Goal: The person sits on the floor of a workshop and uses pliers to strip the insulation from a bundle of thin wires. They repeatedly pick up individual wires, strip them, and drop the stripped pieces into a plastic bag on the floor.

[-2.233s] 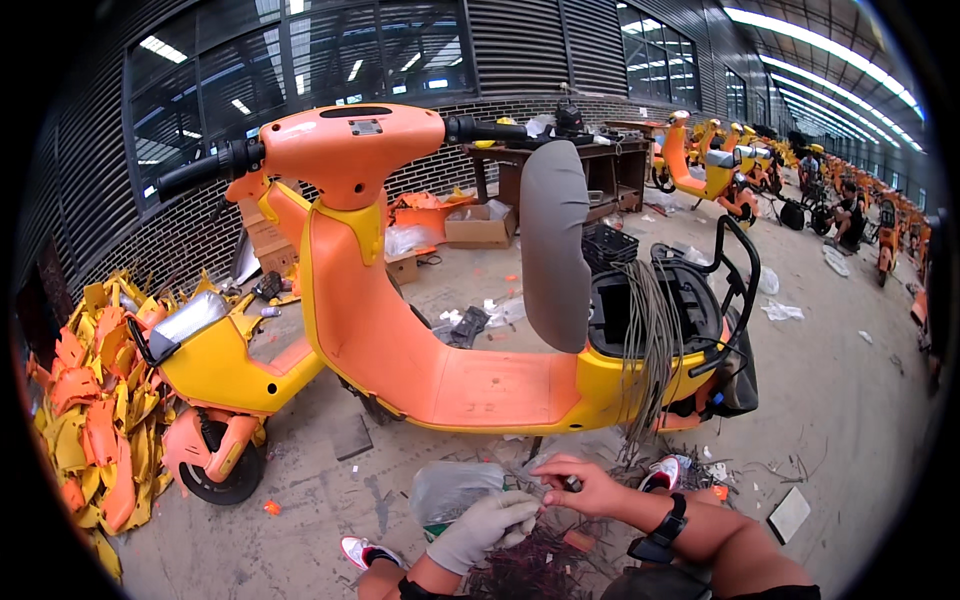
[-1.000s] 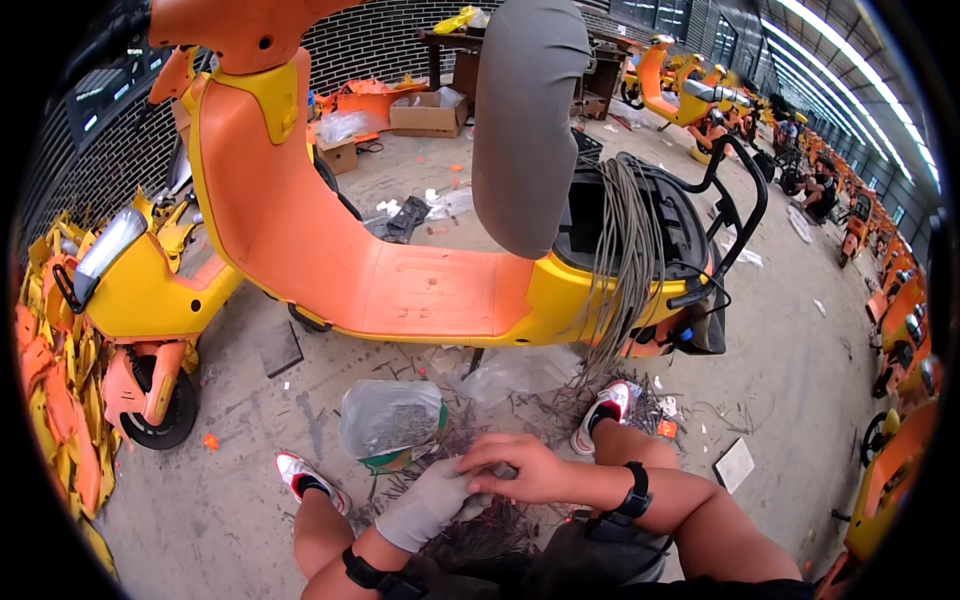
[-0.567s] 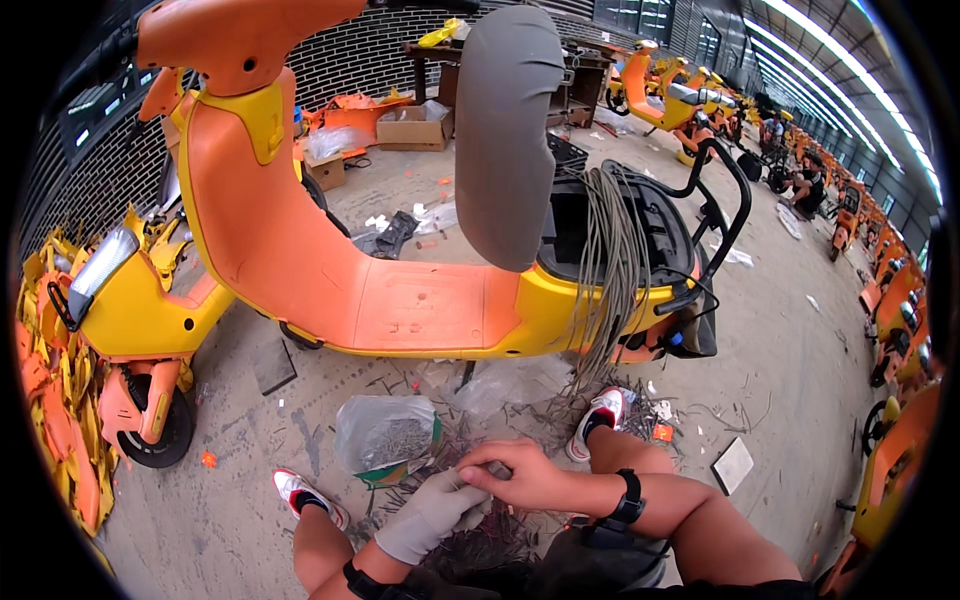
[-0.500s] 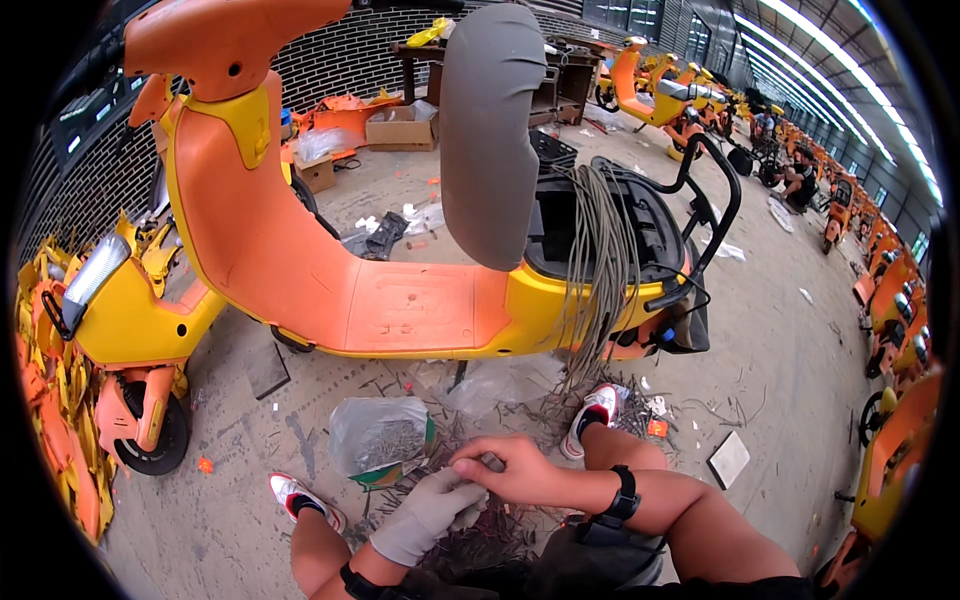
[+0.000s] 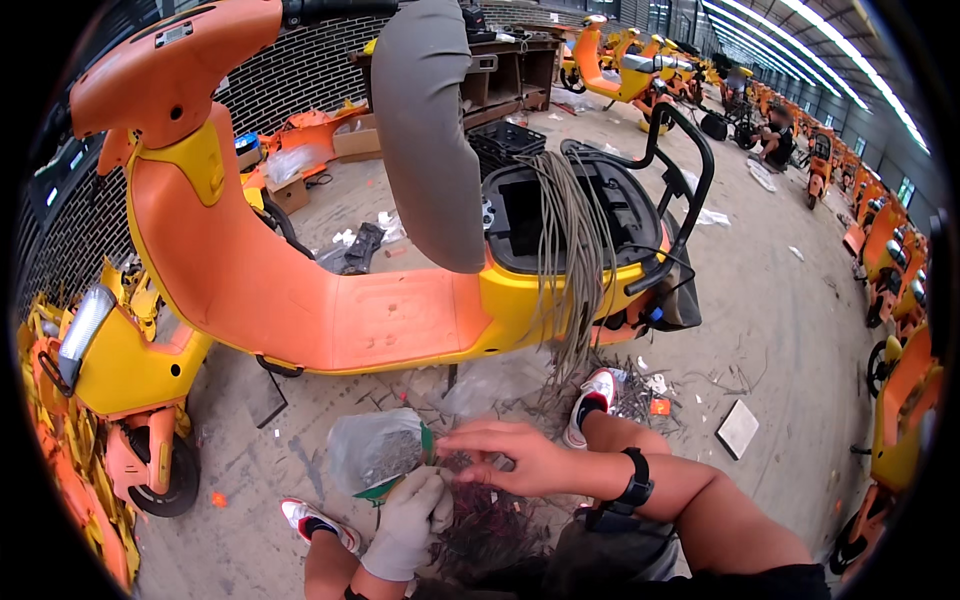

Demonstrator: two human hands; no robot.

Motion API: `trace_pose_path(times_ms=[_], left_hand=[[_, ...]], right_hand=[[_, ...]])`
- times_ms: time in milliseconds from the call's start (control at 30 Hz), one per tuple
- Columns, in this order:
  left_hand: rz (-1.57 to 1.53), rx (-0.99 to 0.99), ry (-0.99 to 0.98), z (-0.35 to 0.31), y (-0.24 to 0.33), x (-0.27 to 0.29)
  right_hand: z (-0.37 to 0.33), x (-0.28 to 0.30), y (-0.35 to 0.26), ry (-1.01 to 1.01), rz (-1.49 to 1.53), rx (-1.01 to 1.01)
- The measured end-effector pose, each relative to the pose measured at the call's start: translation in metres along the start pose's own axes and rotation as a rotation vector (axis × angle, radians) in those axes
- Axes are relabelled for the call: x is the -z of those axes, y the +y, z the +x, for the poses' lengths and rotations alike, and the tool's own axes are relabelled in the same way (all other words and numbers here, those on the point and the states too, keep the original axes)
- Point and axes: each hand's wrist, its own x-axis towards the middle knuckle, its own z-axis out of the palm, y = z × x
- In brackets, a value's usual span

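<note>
The translucent plastic bag with green edging (image 5: pixel 375 452), thin grey pieces inside, sits just ahead of the gloved left hand (image 5: pixel 408 512), overlapping it in view — whether they touch I cannot tell. It looks soft and slack, likely to sag if pulled; gathering its rim seems the safest hold. That hand's fingers are curled in, contents hidden. The bare right hand (image 5: pixel 512 462), beside it, has fingers parted from the thumb; I cannot tell whether anything thin is tucked within. Below both hands lies a tangled pile of thin dark scraps (image 5: pixel 488 535) — probably light, best pinched by fingertips. Beyond the right hand, long grey cables (image 5: pixel 572 230) drape over the orange-and-yellow scooter (image 5: pixel 400 325), probably flexible but heavy as a bundle.
</note>
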Motion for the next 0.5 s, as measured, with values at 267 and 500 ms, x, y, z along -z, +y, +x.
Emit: trace_pose_path(times_ms=[267, 500], left_hand=[[0.222, -0.064, -0.124, -0.012, 0.006, 0.003], [0.145, 0.222, -0.18, -0.012, 0.016, -0.004]], right_hand=[[0.007, 0.012, -0.002, -0.168, -0.292, 0.228], [0.003, 0.018, 0.012, -0.397, -0.217, 0.368]])
